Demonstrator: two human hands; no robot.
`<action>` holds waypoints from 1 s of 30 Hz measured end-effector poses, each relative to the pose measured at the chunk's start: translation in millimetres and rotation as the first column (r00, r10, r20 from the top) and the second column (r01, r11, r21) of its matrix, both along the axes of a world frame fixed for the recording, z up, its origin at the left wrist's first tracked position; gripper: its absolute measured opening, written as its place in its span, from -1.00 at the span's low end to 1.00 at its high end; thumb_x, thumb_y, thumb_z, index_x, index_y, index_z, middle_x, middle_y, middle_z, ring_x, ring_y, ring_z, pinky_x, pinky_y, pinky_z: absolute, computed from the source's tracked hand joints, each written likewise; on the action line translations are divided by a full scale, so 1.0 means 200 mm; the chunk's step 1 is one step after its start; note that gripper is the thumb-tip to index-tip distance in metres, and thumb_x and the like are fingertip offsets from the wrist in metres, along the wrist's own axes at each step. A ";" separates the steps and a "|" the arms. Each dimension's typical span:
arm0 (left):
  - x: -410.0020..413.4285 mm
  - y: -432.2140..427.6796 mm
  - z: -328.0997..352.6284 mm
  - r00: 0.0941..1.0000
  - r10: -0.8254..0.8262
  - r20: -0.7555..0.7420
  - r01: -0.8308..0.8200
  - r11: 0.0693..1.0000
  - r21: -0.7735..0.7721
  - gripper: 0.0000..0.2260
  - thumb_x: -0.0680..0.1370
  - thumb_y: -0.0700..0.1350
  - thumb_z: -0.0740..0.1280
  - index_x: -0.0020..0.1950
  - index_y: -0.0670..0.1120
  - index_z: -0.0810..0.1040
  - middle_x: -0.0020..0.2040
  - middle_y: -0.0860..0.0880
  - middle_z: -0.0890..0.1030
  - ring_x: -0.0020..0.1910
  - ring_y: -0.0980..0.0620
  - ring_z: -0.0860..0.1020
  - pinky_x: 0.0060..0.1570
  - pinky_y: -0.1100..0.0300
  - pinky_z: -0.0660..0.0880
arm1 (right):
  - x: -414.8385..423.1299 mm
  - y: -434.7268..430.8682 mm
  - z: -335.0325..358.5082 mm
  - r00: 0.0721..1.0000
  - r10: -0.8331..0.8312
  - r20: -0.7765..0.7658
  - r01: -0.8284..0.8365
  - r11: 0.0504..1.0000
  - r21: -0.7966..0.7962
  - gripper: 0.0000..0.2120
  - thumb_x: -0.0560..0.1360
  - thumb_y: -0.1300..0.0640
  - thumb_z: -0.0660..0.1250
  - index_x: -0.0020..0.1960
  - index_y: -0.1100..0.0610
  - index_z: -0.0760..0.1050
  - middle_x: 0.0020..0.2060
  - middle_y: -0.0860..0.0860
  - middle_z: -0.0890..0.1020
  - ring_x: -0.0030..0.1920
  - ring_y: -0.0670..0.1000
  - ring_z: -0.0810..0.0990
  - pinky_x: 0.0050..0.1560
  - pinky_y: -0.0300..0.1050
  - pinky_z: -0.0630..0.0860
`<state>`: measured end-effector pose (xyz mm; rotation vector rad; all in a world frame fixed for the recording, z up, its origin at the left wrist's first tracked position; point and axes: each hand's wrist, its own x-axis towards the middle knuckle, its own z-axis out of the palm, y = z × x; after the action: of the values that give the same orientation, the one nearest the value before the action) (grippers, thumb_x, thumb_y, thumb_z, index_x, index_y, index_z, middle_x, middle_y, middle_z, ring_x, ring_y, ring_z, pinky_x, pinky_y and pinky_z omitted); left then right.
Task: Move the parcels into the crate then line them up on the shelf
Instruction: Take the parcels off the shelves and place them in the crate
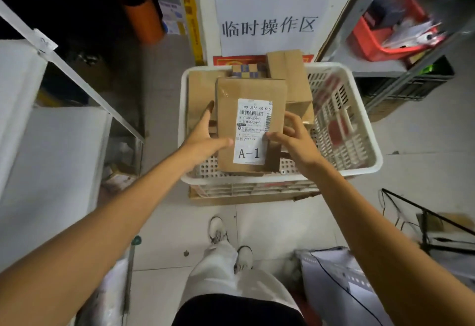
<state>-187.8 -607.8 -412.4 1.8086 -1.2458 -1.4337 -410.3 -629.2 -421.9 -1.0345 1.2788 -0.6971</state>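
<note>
Below your head camera, you are standing over a white perforated crate (359, 171) that is sitting on the floor, and you are gripping a flat brown parcel (231, 120) with both hands above its near half. Your left hand (203, 138) is pressing against the parcel's left edge, thumb stretching across the front face toward the label and fingers reaching behind. Your right hand (293, 138) is clamping the right edge, thumb lying on the white label (253, 132) marked A-1, fingers curling round the side. Gripping both long edges is keeping the thin box level and the label facing you, so you are probably reading it as you handle it.

Further into the crate, other brown parcels (290, 73) are lying behind and beneath the one you are holding, stacked loosely against the far wall, while the right half is showing bare mesh. A paper sign (267, 17) is hanging on the wall beyond. Metal shelving (64, 68) is running along your left, presumably where the line-up belongs; another rack on the right is carrying a red bin (372, 40). Whether you are lowering or lifting the parcel, I cannot tell.
</note>
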 end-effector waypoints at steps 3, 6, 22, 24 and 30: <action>-0.09 -0.14 -0.09 0.998 -0.065 -0.008 0.065 0.997 0.038 -0.17 0.46 -0.16 0.45 0.56 0.06 0.01 0.45 0.04 0.33 0.39 0.02 0.35 0.36 0.02 0.33 | -0.09 -0.07 -0.08 0.997 -0.064 -0.033 0.064 0.998 0.021 -0.43 0.42 0.30 0.42 0.35 0.16 0.28 0.13 0.16 0.62 0.08 0.04 0.63 -0.05 -0.13 0.57; -0.20 -0.21 -0.18 0.993 -0.103 -0.055 0.107 0.991 0.082 -0.12 0.42 -0.12 0.49 0.57 0.02 0.00 0.47 -0.02 0.34 0.40 -0.02 0.36 0.37 -0.03 0.33 | -0.21 -0.09 -0.13 0.993 -0.114 -0.042 0.117 0.991 0.059 -0.46 0.41 0.33 0.41 0.33 0.20 0.29 0.13 0.21 0.62 0.05 0.06 0.63 -0.13 -0.18 0.57; -0.87 -0.47 -0.31 0.937 0.265 -0.226 -0.195 0.936 0.292 -0.50 0.43 0.28 0.32 0.22 0.01 0.38 0.15 0.06 0.47 0.09 0.06 0.46 0.22 -0.26 0.37 | -0.80 -0.40 -0.22 0.986 0.016 -0.164 0.020 0.977 0.214 -0.54 0.49 -0.37 0.14 0.29 -0.17 0.36 0.31 0.09 0.48 0.25 0.16 0.50 0.19 0.21 0.51; -0.91 -0.50 -0.37 0.961 0.209 -0.183 -0.148 0.942 0.301 -0.62 0.48 0.14 0.34 0.16 -0.03 0.37 0.12 0.04 0.46 0.11 0.03 0.46 0.19 -0.23 0.44 | -0.88 -0.43 -0.27 0.983 0.080 -0.168 -0.025 0.952 0.306 -0.40 0.43 -0.30 0.28 0.33 0.03 0.33 0.17 0.09 0.53 0.14 0.15 0.57 0.07 0.14 0.60; -0.95 -0.47 -0.60 0.997 0.045 -0.061 -0.017 0.919 0.394 -0.43 0.46 -0.09 0.46 0.40 -0.07 0.30 0.26 -0.09 0.53 0.15 -0.06 0.57 -0.04 -0.04 0.62 | -0.97 -0.46 -0.55 0.965 0.236 -0.116 -0.166 0.888 0.429 -0.35 0.36 0.04 0.51 0.36 0.18 0.36 0.19 0.10 0.55 0.13 0.12 0.59 0.05 0.10 0.62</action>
<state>-378.6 -702.1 -533.2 2.0005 -0.9358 -1.8133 -604.1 -720.3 -531.9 -0.8649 1.3643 -0.1634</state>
